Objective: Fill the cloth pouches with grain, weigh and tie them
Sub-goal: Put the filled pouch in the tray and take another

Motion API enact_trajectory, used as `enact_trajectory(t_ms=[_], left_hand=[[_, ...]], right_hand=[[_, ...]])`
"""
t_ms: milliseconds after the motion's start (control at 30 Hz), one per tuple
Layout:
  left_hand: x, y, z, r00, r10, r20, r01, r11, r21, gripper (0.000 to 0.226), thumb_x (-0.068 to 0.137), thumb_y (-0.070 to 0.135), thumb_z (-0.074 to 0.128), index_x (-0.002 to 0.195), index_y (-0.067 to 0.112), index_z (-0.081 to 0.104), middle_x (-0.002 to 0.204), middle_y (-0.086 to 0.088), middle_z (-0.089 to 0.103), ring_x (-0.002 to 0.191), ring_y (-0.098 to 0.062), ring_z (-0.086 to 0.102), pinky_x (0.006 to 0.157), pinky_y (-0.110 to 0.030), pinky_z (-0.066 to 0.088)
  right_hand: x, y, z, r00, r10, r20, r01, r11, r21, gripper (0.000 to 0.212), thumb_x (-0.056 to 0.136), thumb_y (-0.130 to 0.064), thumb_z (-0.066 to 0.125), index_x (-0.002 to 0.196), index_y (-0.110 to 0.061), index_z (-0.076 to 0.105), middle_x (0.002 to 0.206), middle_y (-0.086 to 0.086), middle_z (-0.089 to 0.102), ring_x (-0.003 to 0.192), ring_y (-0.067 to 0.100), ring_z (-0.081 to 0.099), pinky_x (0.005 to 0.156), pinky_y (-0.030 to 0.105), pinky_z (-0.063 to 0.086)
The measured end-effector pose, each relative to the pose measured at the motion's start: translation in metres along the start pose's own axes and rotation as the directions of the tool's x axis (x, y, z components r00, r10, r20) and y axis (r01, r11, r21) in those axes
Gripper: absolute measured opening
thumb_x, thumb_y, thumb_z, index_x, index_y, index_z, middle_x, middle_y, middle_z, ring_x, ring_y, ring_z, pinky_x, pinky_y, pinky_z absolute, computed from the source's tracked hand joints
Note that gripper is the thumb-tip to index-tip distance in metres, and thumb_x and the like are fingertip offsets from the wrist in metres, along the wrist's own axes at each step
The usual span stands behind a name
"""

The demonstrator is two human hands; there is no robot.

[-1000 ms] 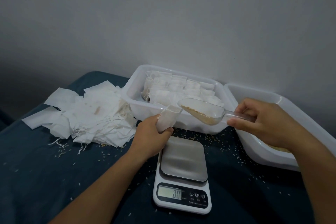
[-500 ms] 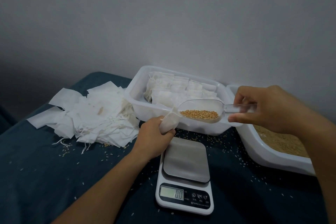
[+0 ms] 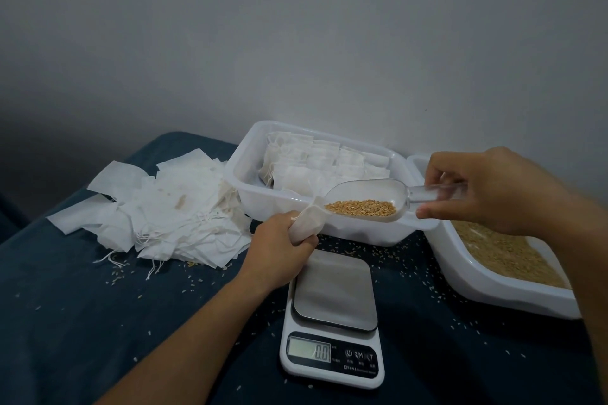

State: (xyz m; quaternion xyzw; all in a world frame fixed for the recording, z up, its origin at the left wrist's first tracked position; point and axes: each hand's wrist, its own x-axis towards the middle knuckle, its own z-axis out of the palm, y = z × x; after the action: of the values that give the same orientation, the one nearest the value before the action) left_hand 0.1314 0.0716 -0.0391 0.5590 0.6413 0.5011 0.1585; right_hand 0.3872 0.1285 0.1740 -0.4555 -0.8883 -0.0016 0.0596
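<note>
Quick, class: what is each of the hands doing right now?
Left hand: grips a cloth pouch.
Right hand: holds the clear scoop of grain by its handle.

Left hand (image 3: 279, 250) and right hand (image 3: 487, 194) are bare. Both forearms are uncovered. They enter frame from 6 and 4 o'clock.

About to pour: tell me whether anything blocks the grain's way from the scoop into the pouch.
Nothing visible does. The scoop, held by the right hand, has its tip right at the mouth of the pouch gripped by the left hand.
</note>
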Motion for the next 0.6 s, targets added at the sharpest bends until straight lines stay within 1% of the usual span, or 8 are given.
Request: enact_trajectory(t_ms=[67,133,167,333,500,600], left_hand=[[0.0001,-0.0008,0.0003,1.0,0.004,-0.001,-0.004,1.0,0.007,0.018,0.087,0.028,0.075,0.082,0.038,0.06,0.077,0.015,0.064,0.091,0.012,0.057,0.066,-0.004,0.044],[0.0006,-0.0022,0.001,1.0,0.001,0.001,-0.001,1.0,0.008,0.009,0.087,0.029,0.075,0.088,0.031,0.066,0.078,0.015,0.065,0.091,0.011,0.057,0.064,-0.004,0.044],[0.0006,-0.0029,0.0016,1.0,0.002,0.0,-0.002,1.0,0.01,0.008,0.087,0.03,0.075,0.089,0.028,0.068,0.079,0.014,0.065,0.091,0.01,0.057,0.064,-0.004,0.044],[0.0005,-0.003,0.0026,1.0,0.005,-0.013,-0.005,1.0,-0.001,0.008,0.086,0.027,0.075,0.089,0.022,0.07,0.076,0.012,0.065,0.089,0.006,0.057,0.066,-0.005,0.044],[0.001,-0.0021,0.0019,1.0,-0.004,0.0,0.004,1.0,-0.007,0.007,0.086,0.028,0.075,0.087,0.024,0.069,0.076,0.012,0.066,0.087,0.005,0.059,0.065,-0.007,0.045],[0.0008,-0.0024,0.0021,1.0,-0.007,0.004,0.007,1.0,-0.004,0.008,0.086,0.028,0.075,0.088,0.023,0.069,0.077,0.01,0.067,0.087,0.003,0.059,0.064,-0.01,0.045]], right_hand=[[0.0011,0.0006,-0.0008,1.0,-0.002,-0.002,0.002,0.999,-0.032,0.042,0.063,-0.075,0.074,0.085,-0.043,0.057,0.079,-0.025,0.068,0.078,0.008,0.065,0.075,0.039,0.057],[0.0016,0.0008,-0.0019,1.0,-0.002,0.004,0.002,0.999,-0.054,0.041,0.065,-0.074,0.075,0.085,-0.044,0.057,0.08,-0.025,0.068,0.078,0.007,0.065,0.075,0.039,0.057],[0.0018,0.0008,-0.0024,1.0,0.001,0.006,0.0,0.998,-0.061,0.04,0.065,-0.074,0.076,0.085,-0.044,0.057,0.079,-0.025,0.068,0.078,0.006,0.065,0.075,0.039,0.057],[0.0022,-0.001,-0.0042,1.0,0.01,0.006,-0.01,0.998,-0.064,0.042,0.063,-0.075,0.074,0.085,-0.043,0.058,0.076,-0.026,0.068,0.077,0.006,0.064,0.075,0.04,0.058],[0.0021,-0.0032,-0.0051,1.0,0.022,0.017,-0.021,0.998,-0.052,0.046,0.059,-0.079,0.07,0.086,-0.044,0.058,0.077,-0.025,0.068,0.078,0.006,0.065,0.076,0.041,0.058],[0.0016,-0.003,-0.0048,1.0,0.021,0.018,-0.021,0.999,-0.035,0.046,0.058,-0.08,0.07,0.089,-0.05,0.056,0.078,-0.025,0.068,0.077,0.005,0.065,0.077,0.041,0.059]])
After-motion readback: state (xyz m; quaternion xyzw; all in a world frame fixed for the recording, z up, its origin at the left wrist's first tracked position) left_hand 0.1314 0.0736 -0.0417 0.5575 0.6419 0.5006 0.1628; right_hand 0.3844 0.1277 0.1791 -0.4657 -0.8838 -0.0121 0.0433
